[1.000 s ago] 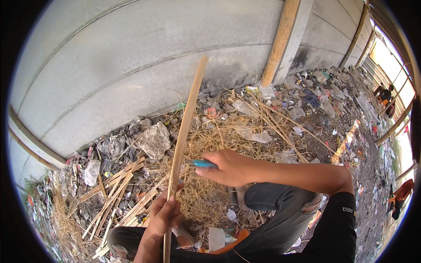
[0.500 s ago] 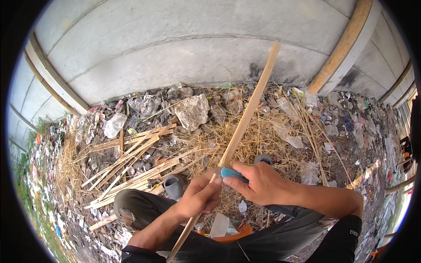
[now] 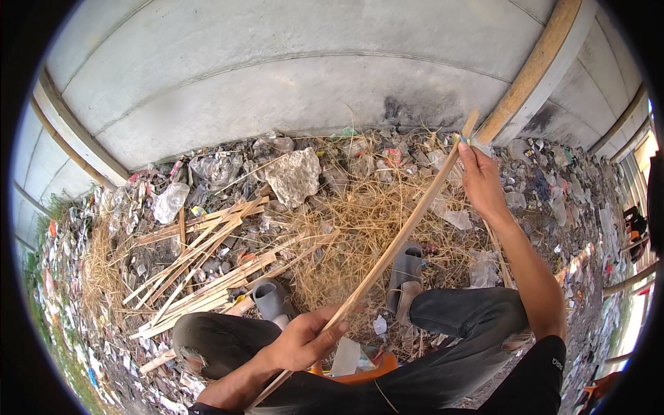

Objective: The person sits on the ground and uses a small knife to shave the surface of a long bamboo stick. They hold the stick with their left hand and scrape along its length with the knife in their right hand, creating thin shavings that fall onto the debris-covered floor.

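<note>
A long pale wooden strip [image 3: 407, 228] runs diagonally from below my lap up to the right, towards the wall. My left hand [image 3: 308, 340] is closed around its lower part, above my left thigh. Far out along the strip, close to its upper tip, my right hand [image 3: 482, 181] is closed with thumb and fingers at the wood. A little blue of a hand tool [image 3: 464, 140] shows at these fingertips; the rest of it is hidden by the hand. Its exact kind cannot be made out.
Split wooden strips [image 3: 207, 266] lie heaped at the left. A pale rock [image 3: 294, 176] sits amid straw [image 3: 353, 221] and plastic litter before a grey panel wall [image 3: 297, 90]. My feet wear grey shoes [image 3: 271, 297]. Something orange [image 3: 370, 369] lies between my legs.
My right hand has slid with the blue tool from beside my left hand up to the strip's far end. The strip has tilted further right, and my left hand has lowered slightly.
</note>
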Available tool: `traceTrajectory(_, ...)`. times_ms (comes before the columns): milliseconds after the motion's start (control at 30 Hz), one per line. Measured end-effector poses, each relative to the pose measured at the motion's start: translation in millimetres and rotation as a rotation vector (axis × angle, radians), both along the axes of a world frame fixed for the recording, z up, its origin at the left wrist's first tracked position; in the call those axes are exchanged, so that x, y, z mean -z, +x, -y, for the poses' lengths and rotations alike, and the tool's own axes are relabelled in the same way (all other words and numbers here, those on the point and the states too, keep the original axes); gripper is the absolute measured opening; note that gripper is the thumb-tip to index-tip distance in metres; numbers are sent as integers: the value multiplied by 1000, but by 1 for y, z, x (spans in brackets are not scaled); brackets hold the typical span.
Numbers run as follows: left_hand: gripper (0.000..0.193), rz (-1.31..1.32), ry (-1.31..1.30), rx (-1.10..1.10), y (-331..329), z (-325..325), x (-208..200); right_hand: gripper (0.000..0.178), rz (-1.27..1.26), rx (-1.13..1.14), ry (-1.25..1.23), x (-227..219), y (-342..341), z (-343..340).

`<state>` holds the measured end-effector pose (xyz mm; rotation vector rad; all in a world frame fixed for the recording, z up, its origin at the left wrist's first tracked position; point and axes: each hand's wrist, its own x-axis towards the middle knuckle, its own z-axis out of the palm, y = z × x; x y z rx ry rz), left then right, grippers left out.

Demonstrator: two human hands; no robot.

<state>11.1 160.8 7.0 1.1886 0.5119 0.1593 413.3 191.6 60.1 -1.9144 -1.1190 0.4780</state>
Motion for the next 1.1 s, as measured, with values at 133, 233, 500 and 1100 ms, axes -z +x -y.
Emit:
traceTrajectory(133,47,54,4,4,9,-7,4,50,52,-215,14,-1,-38,42)
traceTrajectory(233,46,59,11,-70,12,-6,-11,50,156,-530,-25,-7,-100,55)
traceTrajectory(500,38,-28,83,-172,15,-11,-7,49,373,-770,-41,13,-138,63)
traceTrajectory(1100,54,24,120,-189,9,-6,0,58,34,-343,26,-7,-56,47)
